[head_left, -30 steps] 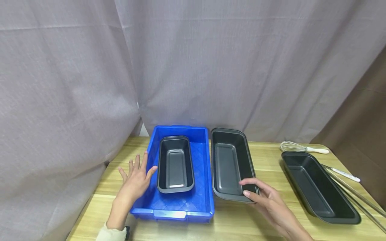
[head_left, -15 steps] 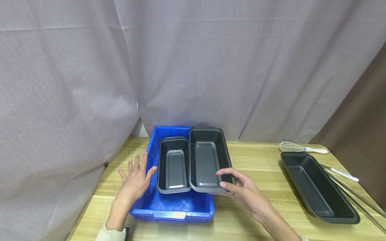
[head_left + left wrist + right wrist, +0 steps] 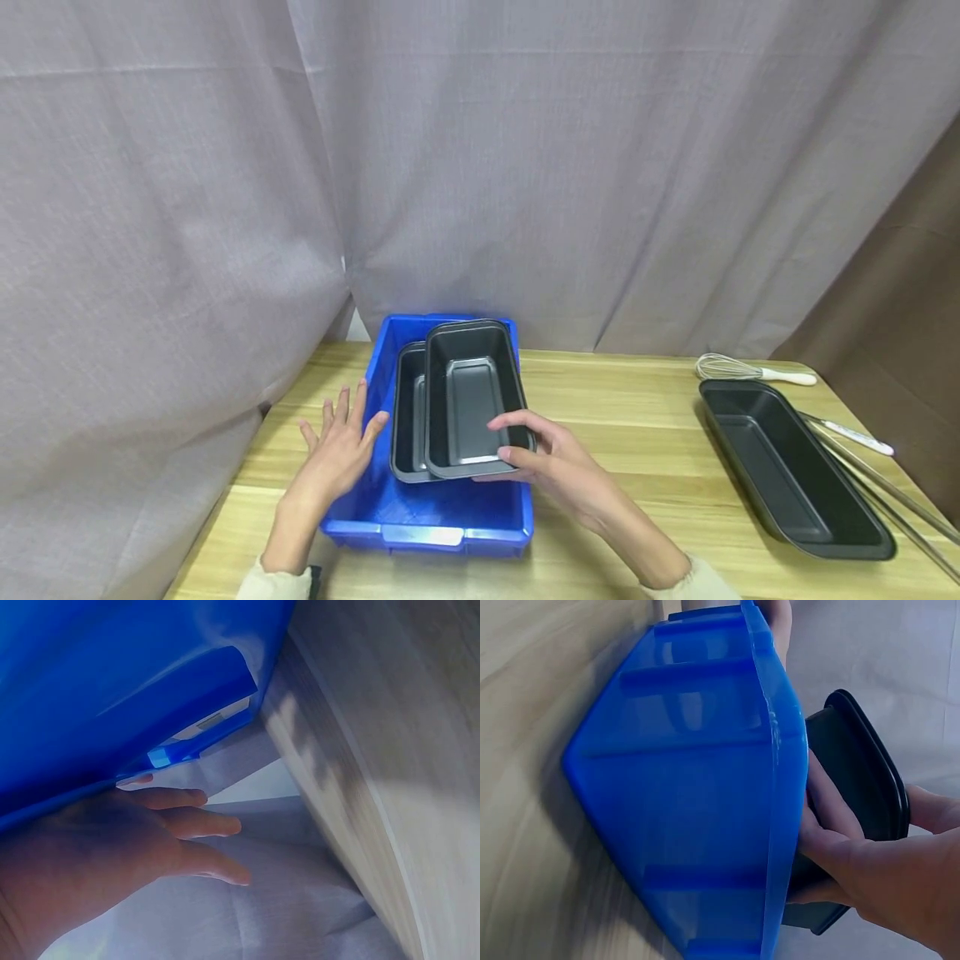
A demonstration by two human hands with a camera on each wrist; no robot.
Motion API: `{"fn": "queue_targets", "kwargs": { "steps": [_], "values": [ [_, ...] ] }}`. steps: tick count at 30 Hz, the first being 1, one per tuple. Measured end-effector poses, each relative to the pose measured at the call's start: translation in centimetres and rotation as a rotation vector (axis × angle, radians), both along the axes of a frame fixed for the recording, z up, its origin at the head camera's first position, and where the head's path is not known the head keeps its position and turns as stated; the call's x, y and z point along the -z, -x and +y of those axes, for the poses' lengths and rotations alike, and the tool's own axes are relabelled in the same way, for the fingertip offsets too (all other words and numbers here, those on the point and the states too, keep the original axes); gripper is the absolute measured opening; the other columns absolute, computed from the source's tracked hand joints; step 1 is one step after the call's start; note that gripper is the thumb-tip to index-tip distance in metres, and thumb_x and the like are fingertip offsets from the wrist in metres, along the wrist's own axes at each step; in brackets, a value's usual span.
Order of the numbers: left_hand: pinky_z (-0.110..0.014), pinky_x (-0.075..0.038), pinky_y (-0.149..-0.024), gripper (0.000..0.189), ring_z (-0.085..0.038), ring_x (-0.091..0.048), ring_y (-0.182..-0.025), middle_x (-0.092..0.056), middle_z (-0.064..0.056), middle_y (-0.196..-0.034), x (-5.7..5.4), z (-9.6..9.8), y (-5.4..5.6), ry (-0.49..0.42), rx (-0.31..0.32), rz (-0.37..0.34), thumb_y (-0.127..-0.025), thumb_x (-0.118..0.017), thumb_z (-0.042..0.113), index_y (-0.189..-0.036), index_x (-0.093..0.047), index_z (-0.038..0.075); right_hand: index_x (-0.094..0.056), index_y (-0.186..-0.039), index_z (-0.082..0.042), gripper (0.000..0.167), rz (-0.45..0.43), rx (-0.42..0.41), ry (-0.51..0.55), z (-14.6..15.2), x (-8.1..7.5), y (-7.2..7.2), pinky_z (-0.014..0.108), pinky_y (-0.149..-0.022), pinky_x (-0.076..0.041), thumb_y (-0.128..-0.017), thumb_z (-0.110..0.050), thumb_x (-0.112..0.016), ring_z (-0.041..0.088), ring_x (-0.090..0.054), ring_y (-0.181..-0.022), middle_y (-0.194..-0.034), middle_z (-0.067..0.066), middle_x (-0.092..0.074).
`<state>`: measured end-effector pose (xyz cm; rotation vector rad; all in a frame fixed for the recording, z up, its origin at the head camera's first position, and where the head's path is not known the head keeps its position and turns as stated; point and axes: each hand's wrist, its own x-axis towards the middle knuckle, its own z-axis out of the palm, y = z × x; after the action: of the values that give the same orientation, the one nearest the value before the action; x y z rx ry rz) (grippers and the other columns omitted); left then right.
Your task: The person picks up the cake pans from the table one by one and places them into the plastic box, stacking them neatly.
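Observation:
My right hand (image 3: 570, 475) grips a dark grey loaf pan (image 3: 468, 392) by its near right corner, thumb inside the rim and other fingers underneath. That pan is over the blue plastic bin (image 3: 352, 528), slightly tilted, and overlaps a second loaf pan (image 3: 407, 425) that lies inside the bin. In the right wrist view, the held loaf pan (image 3: 862, 769) shows above the bin's rim, with fingers curled under it. My left hand (image 3: 335, 454) is spread with straight fingers at the bin's left rim; in the left wrist view its fingers (image 3: 202, 823) extend along the outer wall.
Farther right on the wooden table (image 3: 630, 400) lies another loaf pan (image 3: 787, 467). Behind it is a whisk (image 3: 750, 369) with a white handle. A white-handled utensil (image 3: 855, 434) and long metal tools (image 3: 900, 500) lie to its right. A grey curtain (image 3: 525, 167) hangs behind.
My right hand has carried the loaf pan leftward from beside the bin to over it, now covering much of the pan inside. My left hand has stayed in place.

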<state>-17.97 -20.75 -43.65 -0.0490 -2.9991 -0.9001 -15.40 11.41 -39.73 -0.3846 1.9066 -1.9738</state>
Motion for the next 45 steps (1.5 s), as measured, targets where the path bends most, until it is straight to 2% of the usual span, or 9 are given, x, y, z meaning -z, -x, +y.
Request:
{"fn": "queue_targets", "kwargs": {
  "steps": [3,6,10,15,30,36,40,43,45],
  "values": [
    [-0.090,0.008,-0.119,0.073,-0.065,-0.001,-0.163,-0.009,-0.037,-0.178,-0.1,-0.1,0.1,-0.017,0.004,-0.012,-0.120,-0.036,0.044,-0.176,-0.012,0.004,-0.056,-0.146,0.008,0.047,0.009,-0.033,-0.029,-0.8,0.1,0.6,0.046,-0.106,-0.062,-0.104,-0.008,-0.070,0.018,-0.069,-0.100,-0.146,0.030,-0.048],
    [-0.090,0.009,-0.119,0.073,-0.064,0.000,-0.163,-0.009,-0.037,-0.178,-0.2,-0.1,0.1,-0.024,0.009,-0.017,-0.120,-0.035,0.044,-0.176,-0.011,0.004,-0.053,-0.147,0.010,0.047,0.005,-0.081,-0.006,-1.6,0.4,1.1,0.044,-0.104,-0.062,-0.105,-0.006,-0.067,0.035,-0.080,-0.107,-0.144,0.038,-0.053],
    [-0.090,0.009,-0.119,0.073,-0.064,-0.001,-0.163,-0.009,-0.037,-0.178,-0.2,-0.1,0.1,-0.020,0.018,-0.025,-0.121,-0.034,0.044,-0.176,-0.010,0.004,-0.048,-0.147,0.014,0.046,-0.023,-0.129,0.074,-2.7,1.0,1.6,0.051,-0.108,-0.060,-0.106,0.000,-0.062,0.054,-0.076,-0.115,-0.147,0.047,-0.048],
    [-0.091,0.008,-0.118,0.073,-0.065,-0.002,-0.163,-0.009,-0.037,-0.178,-0.2,-0.2,0.0,-0.021,0.026,-0.029,-0.121,-0.034,0.045,-0.176,-0.010,0.003,-0.047,-0.147,0.015,0.044,-0.025,-0.137,0.089,-3.8,1.7,2.2,0.057,-0.114,-0.055,-0.107,0.000,-0.060,0.057,-0.074,-0.115,-0.154,0.047,-0.041],
    [-0.090,0.008,-0.118,0.075,-0.065,-0.001,-0.163,-0.008,-0.037,-0.178,0.1,-0.4,0.1,-0.027,0.029,-0.035,-0.120,-0.034,0.045,-0.176,-0.008,0.002,-0.051,-0.144,0.011,0.035,-0.014,-0.089,-0.064,-5.6,2.0,2.9,0.069,-0.129,-0.027,-0.111,0.001,-0.055,0.050,-0.080,-0.103,-0.153,0.042,-0.047],
    [-0.089,0.007,-0.119,0.075,-0.064,0.001,-0.163,-0.006,-0.037,-0.179,-0.1,-0.4,0.0,-0.024,0.029,-0.044,-0.121,-0.032,0.047,-0.176,-0.005,0.003,-0.060,-0.139,0.003,0.035,0.155,0.019,-0.279,-6.2,1.9,2.5,0.069,-0.123,-0.034,-0.105,0.000,-0.069,0.039,-0.083,-0.080,-0.155,0.038,-0.051],
    [-0.089,0.007,-0.120,0.076,-0.064,0.000,-0.163,-0.006,-0.037,-0.179,-0.1,-0.4,0.0,-0.021,0.032,-0.049,-0.120,-0.031,0.049,-0.176,-0.004,0.004,-0.052,-0.148,0.001,0.047,0.195,0.024,-0.366,-6.6,2.0,2.2,0.064,-0.120,-0.035,-0.104,0.000,-0.070,0.037,-0.083,-0.075,-0.118,0.032,-0.077],
    [-0.089,0.006,-0.120,0.076,-0.064,0.000,-0.163,-0.006,-0.037,-0.179,-0.1,-0.3,0.1,-0.024,0.032,-0.052,-0.121,-0.031,0.048,-0.176,-0.005,0.003,-0.040,-0.157,0.000,0.059,0.178,0.010,-0.397,-6.9,2.1,2.1,0.064,-0.122,-0.034,-0.106,0.002,-0.068,0.032,-0.082,-0.069,-0.114,0.031,-0.077],
    [-0.089,0.005,-0.120,0.076,-0.064,0.000,-0.163,-0.007,-0.037,-0.178,-0.1,-0.2,0.1,-0.024,0.033,-0.050,-0.121,-0.032,0.048,-0.176,-0.006,0.003,-0.037,-0.162,0.000,0.065,0.189,0.019,-0.429,-6.9,2.0,2.0,0.065,-0.123,-0.035,-0.105,0.002,-0.069,0.027,-0.081,-0.063,-0.134,0.036,-0.066]
  ]
}}
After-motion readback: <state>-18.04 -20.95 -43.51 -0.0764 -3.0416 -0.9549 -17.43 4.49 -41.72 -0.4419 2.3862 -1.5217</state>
